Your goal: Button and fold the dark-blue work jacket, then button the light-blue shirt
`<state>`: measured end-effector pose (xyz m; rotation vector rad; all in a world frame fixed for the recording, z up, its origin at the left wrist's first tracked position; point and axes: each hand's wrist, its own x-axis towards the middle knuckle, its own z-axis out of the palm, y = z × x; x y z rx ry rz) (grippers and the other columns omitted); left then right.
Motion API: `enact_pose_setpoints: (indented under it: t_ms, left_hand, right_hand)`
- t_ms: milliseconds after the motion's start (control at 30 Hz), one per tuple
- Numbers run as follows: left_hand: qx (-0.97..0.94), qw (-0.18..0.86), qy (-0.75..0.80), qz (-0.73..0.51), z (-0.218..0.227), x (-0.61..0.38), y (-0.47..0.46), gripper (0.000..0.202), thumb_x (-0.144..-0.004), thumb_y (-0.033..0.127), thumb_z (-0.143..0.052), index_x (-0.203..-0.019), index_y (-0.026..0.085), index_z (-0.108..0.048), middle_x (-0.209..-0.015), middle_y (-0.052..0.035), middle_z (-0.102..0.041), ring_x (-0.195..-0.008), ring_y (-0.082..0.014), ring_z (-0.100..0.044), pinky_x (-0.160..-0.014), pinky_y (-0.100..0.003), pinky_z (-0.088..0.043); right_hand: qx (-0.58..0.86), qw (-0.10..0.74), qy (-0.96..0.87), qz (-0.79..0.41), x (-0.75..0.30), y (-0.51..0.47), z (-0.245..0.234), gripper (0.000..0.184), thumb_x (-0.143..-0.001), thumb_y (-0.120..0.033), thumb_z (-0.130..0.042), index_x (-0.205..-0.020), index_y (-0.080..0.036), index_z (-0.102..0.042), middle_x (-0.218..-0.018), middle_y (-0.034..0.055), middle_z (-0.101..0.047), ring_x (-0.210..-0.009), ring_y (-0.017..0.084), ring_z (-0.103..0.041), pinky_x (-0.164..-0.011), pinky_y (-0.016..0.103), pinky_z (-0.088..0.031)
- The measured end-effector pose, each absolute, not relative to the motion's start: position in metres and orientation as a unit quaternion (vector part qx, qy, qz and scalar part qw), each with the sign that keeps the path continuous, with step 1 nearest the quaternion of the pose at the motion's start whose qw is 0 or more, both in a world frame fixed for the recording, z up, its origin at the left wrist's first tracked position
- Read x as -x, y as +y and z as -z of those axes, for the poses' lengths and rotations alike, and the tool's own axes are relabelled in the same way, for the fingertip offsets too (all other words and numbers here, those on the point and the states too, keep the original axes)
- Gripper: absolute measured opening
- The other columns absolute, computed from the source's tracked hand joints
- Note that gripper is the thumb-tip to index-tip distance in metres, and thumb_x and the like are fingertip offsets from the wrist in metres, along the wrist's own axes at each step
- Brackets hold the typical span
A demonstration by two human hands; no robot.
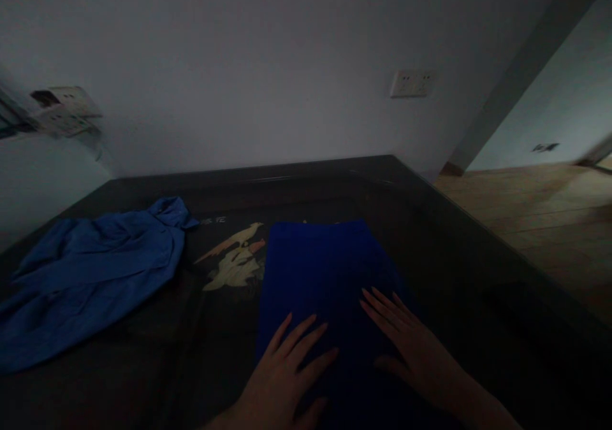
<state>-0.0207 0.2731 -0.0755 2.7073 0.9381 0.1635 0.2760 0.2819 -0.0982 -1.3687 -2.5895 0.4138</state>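
A deep blue piece of cloth (318, 258), folded into a long rectangle, lies flat on the dark table (373, 191). My left hand (284, 376) rests on its near left part with the fingers spread. Farther right, my right hand (406, 337) lies over the cloth's right side, fingers stretched out and thumb apart. Neither hand grips anything. The cloth's near end runs down out of the picture between my wrists, and in the dim light its folds hardly show.
A blue collared shirt (109, 251) lies spread at the table's left. Beside the cloth, a pale bird picture (236, 258) decorates the tabletop. A white wall with sockets (411, 83) stands behind the table. Wooden floor (526, 207) shows beyond its right edge.
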Motion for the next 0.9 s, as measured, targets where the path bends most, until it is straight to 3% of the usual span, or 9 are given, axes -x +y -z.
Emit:
enact_pose_setpoints:
  t_ms: [500,733,900]
  left_hand:
    - [-0.941,0.121,0.304,-0.091,0.096,0.020,0.274,0.073,-0.079,0.026,-0.056,-0.145,0.032,-0.026,-0.152,-0.0046,-0.027,-0.138,-0.0342,-0.027,-0.107,-0.065,-0.026]
    - [-0.931,0.149,0.329,-0.060,0.071,0.018,0.269,0.068,-0.082,0.026,-0.057,-0.143,0.033,-0.030,-0.150,-0.0044,-0.033,-0.137,-0.0312,-0.031,-0.107,-0.061,-0.029]
    - [-0.909,0.169,0.370,-0.095,0.051,0.030,0.288,0.056,-0.088,0.029,-0.052,-0.141,0.033,-0.035,-0.152,-0.0030,-0.030,-0.138,-0.0252,-0.031,-0.108,-0.049,-0.037]
  right_hand:
    - [0.452,0.103,-0.873,-0.152,-0.276,0.285,0.091,0.072,-0.089,-0.054,-0.047,-0.148,-0.029,-0.016,-0.153,0.0028,-0.021,-0.141,0.025,-0.019,-0.114,0.050,-0.021]
    - [0.452,0.102,-0.877,-0.125,-0.279,0.283,0.092,0.070,-0.090,-0.053,-0.046,-0.148,-0.028,-0.017,-0.154,0.0043,-0.020,-0.140,0.026,-0.020,-0.113,0.051,-0.023]
    - [0.463,0.131,-0.874,-0.072,-0.283,0.274,0.077,0.067,-0.090,-0.050,-0.047,-0.148,-0.032,-0.019,-0.152,0.0034,-0.025,-0.139,0.028,-0.025,-0.113,0.056,-0.018]
